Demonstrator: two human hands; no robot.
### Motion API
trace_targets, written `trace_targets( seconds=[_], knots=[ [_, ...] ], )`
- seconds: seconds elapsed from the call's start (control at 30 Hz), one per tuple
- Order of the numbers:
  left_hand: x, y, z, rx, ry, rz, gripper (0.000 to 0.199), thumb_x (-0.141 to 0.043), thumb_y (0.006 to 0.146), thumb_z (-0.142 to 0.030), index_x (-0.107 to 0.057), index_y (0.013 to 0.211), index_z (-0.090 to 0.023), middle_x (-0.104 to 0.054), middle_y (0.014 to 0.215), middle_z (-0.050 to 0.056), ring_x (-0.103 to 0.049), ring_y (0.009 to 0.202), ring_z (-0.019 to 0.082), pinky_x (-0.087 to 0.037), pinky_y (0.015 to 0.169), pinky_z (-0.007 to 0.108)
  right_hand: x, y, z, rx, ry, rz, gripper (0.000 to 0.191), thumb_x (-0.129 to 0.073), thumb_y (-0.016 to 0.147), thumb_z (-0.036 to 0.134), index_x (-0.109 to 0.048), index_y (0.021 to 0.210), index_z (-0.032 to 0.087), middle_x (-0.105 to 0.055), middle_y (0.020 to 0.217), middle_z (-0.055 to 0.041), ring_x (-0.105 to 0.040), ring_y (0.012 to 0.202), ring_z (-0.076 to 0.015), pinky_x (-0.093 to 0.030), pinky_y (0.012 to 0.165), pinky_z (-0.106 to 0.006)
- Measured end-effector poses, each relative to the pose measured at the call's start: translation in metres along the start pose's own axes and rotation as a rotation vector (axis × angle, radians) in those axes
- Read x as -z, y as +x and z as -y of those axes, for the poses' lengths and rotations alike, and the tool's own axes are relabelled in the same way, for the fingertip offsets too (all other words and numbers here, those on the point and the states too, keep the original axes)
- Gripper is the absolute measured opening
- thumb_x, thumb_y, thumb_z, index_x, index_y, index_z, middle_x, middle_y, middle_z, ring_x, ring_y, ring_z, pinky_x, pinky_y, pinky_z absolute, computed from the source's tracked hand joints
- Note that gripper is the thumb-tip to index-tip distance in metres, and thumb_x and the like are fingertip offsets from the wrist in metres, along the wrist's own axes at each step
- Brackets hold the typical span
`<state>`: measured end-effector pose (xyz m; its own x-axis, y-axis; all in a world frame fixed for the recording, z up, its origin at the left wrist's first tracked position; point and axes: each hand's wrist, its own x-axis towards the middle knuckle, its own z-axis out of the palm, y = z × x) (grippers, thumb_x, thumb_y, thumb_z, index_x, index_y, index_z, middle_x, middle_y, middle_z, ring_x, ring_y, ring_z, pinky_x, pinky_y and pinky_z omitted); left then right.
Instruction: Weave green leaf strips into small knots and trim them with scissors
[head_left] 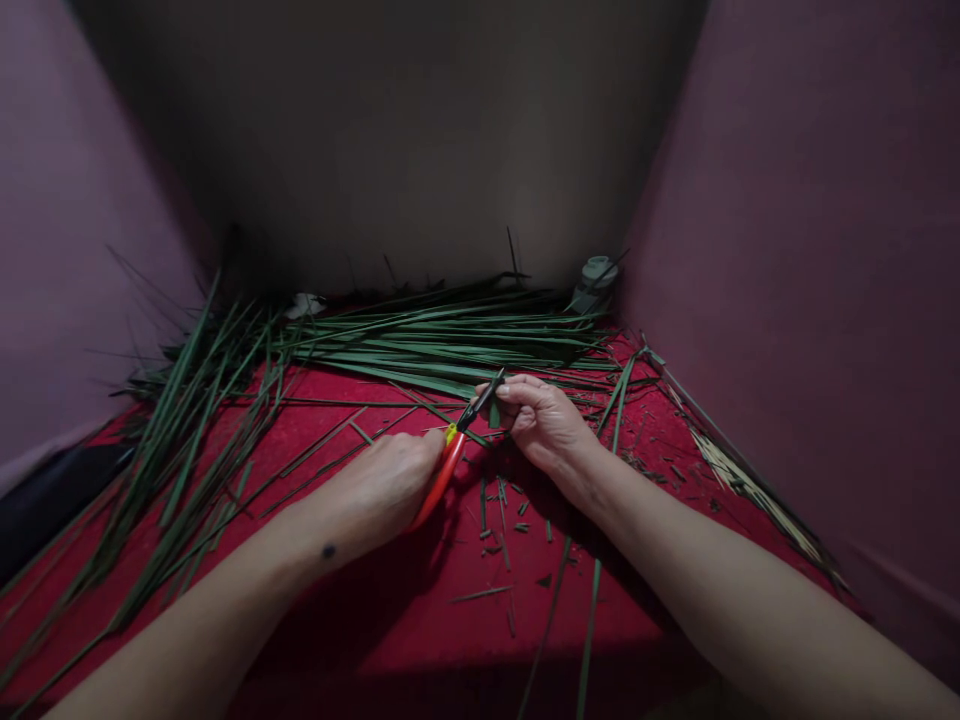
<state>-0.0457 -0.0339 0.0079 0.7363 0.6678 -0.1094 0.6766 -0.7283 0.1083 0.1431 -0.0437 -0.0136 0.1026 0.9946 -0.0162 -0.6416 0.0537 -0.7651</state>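
My left hand (397,475) is closed round the handles of long-nosed pliers (448,462). Their handles are red-orange and yellow, and the dark jaws point up and away to the right. Beside the jaws, my right hand (536,415) pinches a short green leaf piece (494,413) between thumb and fingers. The tip of the pliers meets or nearly meets the right fingertips; exact contact cannot be made out. Beneath both hands, small cut green bits (523,508) lie scattered on a red cloth (390,600).
Long green leaves (420,345) are heaped along the back, with another bundle (195,430) down the left. A white container (596,284) stands at the back right. Pale thin strips (739,475) lie by the right wall. A black object (64,505) sits at the left edge.
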Motion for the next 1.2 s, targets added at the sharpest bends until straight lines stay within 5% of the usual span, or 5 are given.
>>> trace_targets(
  seconds=[0.3, 0.57, 0.8, 0.97, 1.2],
  knots=[
    [0.012, -0.018, -0.009, 0.154, -0.1, 0.012, 0.011, -0.039, 0.082, -0.024, -0.048, 0.079, -0.019, -0.064, 0.071, 0.007, -0.057, 0.059, 0.017, -0.032, 0.053, 0.027, -0.001, -0.002, -0.002, -0.028, -0.045, 0.001, 0.014, -0.069, 0.054, 0.01, -0.057, 0.059, 0.015, -0.067, 0.06, -0.0011, -0.063, 0.055, -0.0136, -0.048, 0.057, -0.026],
    [0.01, -0.03, 0.047, 0.515, 0.188, 0.025, 0.034, -0.035, 0.085, -0.037, -0.059, 0.079, -0.014, -0.064, 0.075, 0.02, -0.063, 0.067, 0.032, -0.034, 0.052, 0.033, -0.005, -0.008, 0.0, -0.106, -0.155, 0.092, 0.013, -0.069, 0.056, 0.016, -0.056, 0.061, 0.014, -0.07, 0.062, -0.006, -0.067, 0.056, -0.0178, -0.047, 0.052, -0.024],
    [0.032, -0.021, 0.03, 0.459, 0.103, -0.213, 0.029, -0.045, 0.082, -0.037, -0.063, 0.074, -0.015, -0.064, 0.077, 0.015, -0.061, 0.073, 0.031, -0.04, 0.062, 0.037, -0.007, -0.014, -0.003, -0.115, -0.313, 0.124, 0.016, -0.071, 0.06, 0.02, -0.059, 0.068, 0.014, -0.069, 0.063, -0.005, -0.066, 0.054, -0.0173, -0.049, 0.052, -0.028],
    [0.04, 0.015, -0.01, 0.106, -0.69, -0.241, 0.025, -0.05, 0.08, -0.037, -0.064, 0.088, -0.018, -0.064, 0.071, 0.002, -0.056, 0.061, 0.015, -0.04, 0.054, 0.024, -0.012, -0.017, -0.001, -0.103, -0.38, 0.114, 0.016, -0.072, 0.057, 0.02, -0.059, 0.062, 0.013, -0.062, 0.053, 0.0005, -0.06, 0.045, -0.0122, -0.046, 0.048, -0.024],
    [0.026, 0.036, -0.018, 0.091, -0.417, -0.486, 0.018, -0.049, 0.078, -0.025, -0.056, 0.065, -0.016, -0.055, 0.06, 0.0, -0.046, 0.057, 0.012, -0.032, 0.054, 0.024, -0.011, -0.014, 0.001, -0.178, -0.391, 0.119, 0.011, -0.067, 0.06, 0.019, -0.058, 0.063, 0.013, -0.062, 0.053, -0.0002, -0.063, 0.047, -0.0142, -0.048, 0.047, -0.022]
  ],
)
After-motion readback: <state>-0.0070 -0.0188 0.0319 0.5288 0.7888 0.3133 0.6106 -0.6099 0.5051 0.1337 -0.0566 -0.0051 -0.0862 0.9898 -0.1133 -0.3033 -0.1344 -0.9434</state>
